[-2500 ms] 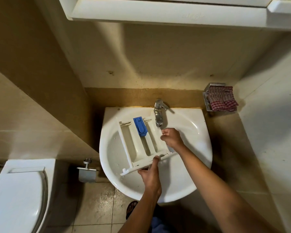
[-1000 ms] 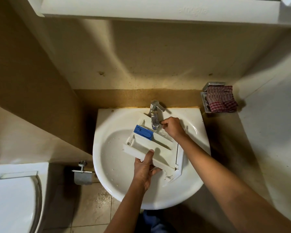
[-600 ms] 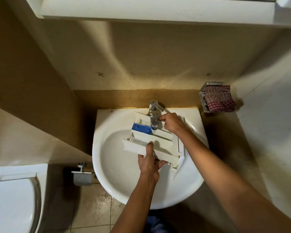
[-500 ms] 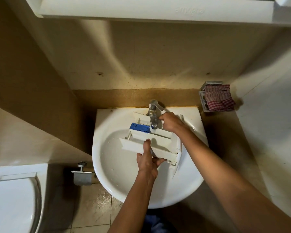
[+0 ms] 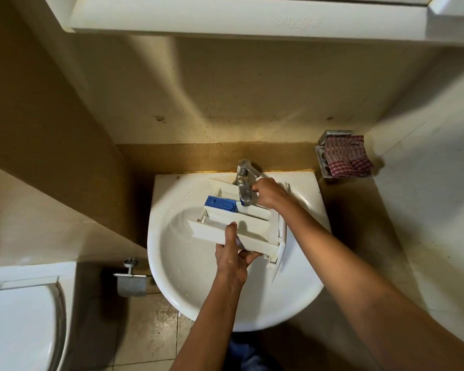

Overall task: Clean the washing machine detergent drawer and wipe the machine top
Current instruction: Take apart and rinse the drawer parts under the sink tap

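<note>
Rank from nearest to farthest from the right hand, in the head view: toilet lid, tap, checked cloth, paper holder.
1. tap, beside the right hand
2. checked cloth, upper right
3. paper holder, lower left
4. toilet lid, far left

**A:** Entry for the head view. Any lettering?

**B:** One item. A raised wordmark point(image 5: 300, 21) is moulded into the white lower face of the wall cabinet point(image 5: 198, 20), between 12 and 1 o'clock. It is the same white as the surface and shows only by its own shadow.

**A:** Reading?

**B:** A single short word in script style, upside down to the camera. The individual letters cannot be made out, so no brand is logged.

**A:** And the detergent drawer point(image 5: 206, 232), just off centre toward 6 o'clock?

**B:** Any marking on it is too small to tell.
</note>
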`<control>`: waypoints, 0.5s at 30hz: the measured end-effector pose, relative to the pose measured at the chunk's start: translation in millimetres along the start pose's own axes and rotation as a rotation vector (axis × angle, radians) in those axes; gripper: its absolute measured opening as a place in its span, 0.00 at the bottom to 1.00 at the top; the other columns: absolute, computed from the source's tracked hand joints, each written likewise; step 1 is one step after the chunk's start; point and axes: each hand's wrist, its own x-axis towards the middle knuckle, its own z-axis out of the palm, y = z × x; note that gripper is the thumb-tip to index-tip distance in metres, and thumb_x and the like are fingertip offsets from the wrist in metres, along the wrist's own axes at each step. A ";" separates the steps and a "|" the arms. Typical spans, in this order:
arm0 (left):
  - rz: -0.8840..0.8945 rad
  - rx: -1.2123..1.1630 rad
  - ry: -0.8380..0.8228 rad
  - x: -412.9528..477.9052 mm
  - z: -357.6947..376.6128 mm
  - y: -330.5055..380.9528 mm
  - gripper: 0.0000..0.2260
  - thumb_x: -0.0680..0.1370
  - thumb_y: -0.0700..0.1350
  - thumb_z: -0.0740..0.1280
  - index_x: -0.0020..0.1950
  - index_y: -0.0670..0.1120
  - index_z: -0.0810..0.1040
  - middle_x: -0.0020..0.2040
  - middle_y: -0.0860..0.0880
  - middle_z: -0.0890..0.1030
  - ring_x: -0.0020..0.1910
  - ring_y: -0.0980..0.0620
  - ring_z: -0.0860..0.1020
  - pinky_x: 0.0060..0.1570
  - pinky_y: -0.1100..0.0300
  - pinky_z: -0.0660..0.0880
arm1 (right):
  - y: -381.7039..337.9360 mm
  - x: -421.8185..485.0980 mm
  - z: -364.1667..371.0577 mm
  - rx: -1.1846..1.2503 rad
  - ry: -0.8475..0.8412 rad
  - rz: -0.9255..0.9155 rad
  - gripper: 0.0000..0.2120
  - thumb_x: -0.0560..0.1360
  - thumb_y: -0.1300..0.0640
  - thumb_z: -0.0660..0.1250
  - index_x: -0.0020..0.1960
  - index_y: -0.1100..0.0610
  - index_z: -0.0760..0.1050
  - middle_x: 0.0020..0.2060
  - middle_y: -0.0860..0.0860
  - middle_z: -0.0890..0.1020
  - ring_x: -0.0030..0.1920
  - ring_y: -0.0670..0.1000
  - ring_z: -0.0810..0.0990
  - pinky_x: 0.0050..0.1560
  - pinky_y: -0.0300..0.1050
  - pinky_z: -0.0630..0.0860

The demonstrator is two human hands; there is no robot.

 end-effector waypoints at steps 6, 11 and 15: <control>0.016 0.037 -0.010 2.3 -5.1 2.8 0.18 0.76 0.50 0.70 0.55 0.38 0.71 0.47 0.39 0.79 0.42 0.39 0.83 0.37 0.44 0.82 | -2.0 -1.1 2.1 0.051 0.016 0.018 0.09 0.75 0.63 0.63 0.53 0.59 0.79 0.53 0.58 0.80 0.54 0.58 0.79 0.43 0.41 0.66; 0.033 0.056 -0.042 4.0 -18.1 1.6 0.16 0.74 0.46 0.70 0.55 0.41 0.67 0.46 0.41 0.77 0.41 0.42 0.82 0.37 0.48 0.81 | 1.2 -9.0 8.9 0.128 0.050 0.015 0.13 0.75 0.63 0.64 0.57 0.59 0.79 0.54 0.60 0.81 0.57 0.60 0.78 0.46 0.42 0.69; 0.100 0.082 -0.077 1.1 -34.9 -8.0 0.13 0.76 0.40 0.68 0.57 0.41 0.69 0.35 0.45 0.80 0.38 0.45 0.81 0.44 0.44 0.81 | 4.1 -19.8 26.1 0.183 0.113 0.012 0.19 0.74 0.68 0.61 0.64 0.58 0.76 0.58 0.59 0.80 0.60 0.59 0.77 0.50 0.42 0.71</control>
